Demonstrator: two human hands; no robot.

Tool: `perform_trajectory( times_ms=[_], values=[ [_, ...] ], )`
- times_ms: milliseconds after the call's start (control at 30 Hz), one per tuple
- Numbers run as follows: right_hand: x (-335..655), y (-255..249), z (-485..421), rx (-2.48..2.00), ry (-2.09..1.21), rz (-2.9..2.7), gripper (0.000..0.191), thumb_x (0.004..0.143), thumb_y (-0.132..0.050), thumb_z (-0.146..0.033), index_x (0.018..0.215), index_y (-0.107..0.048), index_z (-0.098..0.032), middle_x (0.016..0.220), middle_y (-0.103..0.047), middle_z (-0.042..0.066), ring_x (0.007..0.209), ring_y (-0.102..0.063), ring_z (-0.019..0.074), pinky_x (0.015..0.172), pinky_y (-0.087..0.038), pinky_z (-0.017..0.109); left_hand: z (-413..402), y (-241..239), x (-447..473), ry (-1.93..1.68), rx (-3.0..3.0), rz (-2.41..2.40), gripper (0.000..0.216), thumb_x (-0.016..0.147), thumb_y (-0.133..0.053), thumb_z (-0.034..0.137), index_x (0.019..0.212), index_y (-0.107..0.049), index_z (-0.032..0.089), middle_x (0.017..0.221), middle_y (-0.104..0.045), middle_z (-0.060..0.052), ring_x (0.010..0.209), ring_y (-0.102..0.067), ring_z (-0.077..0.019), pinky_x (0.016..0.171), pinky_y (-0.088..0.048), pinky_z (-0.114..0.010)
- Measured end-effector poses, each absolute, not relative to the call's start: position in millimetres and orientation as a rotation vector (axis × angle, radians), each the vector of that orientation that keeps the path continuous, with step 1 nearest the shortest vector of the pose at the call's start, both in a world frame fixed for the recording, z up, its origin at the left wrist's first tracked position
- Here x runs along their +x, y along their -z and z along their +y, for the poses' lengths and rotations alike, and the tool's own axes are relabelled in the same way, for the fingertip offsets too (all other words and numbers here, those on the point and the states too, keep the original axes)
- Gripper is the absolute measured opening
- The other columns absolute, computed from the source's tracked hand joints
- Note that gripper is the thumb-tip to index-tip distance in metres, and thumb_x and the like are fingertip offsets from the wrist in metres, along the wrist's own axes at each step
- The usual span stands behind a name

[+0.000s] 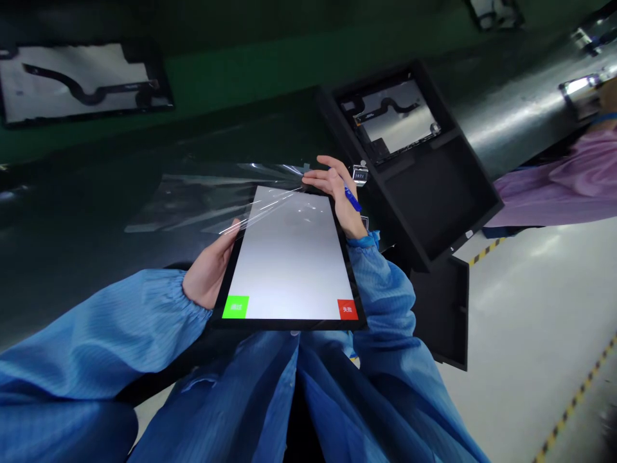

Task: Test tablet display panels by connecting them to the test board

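A tablet (294,257) with a lit white screen lies tilted in front of my body, a green square at its lower left and a red one at its lower right. My left hand (212,267) is wrapped around its left edge, thumb on the near side. At the top right corner is my right hand (337,186), fingertips together on the edge of a clear plastic film (202,199). That film stretches leftward over the tablet's top and the dark bench. A blue pen-like piece (352,199) shows against my right hand; how it is held is hidden.
Beside my right hand sits a small metal tally counter (360,174). To the right, a black tray (434,193) holds a display panel (398,116) with a ribbon cable. Another panel (87,83) lies at far left. A pink-sleeved person (563,170) is at right.
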State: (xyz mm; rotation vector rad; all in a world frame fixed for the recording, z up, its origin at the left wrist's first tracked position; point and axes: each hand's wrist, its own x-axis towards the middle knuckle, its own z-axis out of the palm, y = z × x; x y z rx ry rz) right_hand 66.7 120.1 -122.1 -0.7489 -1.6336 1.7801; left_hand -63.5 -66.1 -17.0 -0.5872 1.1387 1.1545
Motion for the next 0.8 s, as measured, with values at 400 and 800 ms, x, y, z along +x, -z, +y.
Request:
perform_trajectory(
  times_ms=[400, 800],
  values=[
    [64, 87, 129, -0.56, -1.595, -1.602, 0.031, 0.1, -0.05, -0.048, 0.113, -0.052, -0.02, 0.105, -0.068, 0.006, 0.1, -0.069, 0.0219, 0.103, -0.05, 0.043, -65, 55, -69, -1.159, -0.418, 1.175, 0.047, 0.106, -0.029, 0.029, 0.139, -0.055, 0.01, 0.091, -0.075, -0.008, 0.076, -0.073, -0.0203, 0.072, -0.06, -0.028],
    [36, 23, 124, 0.01, -1.752, -1.719, 0.027, 0.099, -0.041, -0.036, 0.115, -0.045, -0.014, 0.113, -0.061, 0.008, 0.115, -0.062, 0.0178, 0.108, -0.051, 0.04, -71, 55, -68, -1.044, -0.366, 1.082, 0.052, 0.105, -0.032, 0.037, 0.145, -0.049, 0.008, 0.107, -0.074, -0.011, 0.092, -0.073, -0.0241, 0.082, -0.06, -0.033]
  ],
)
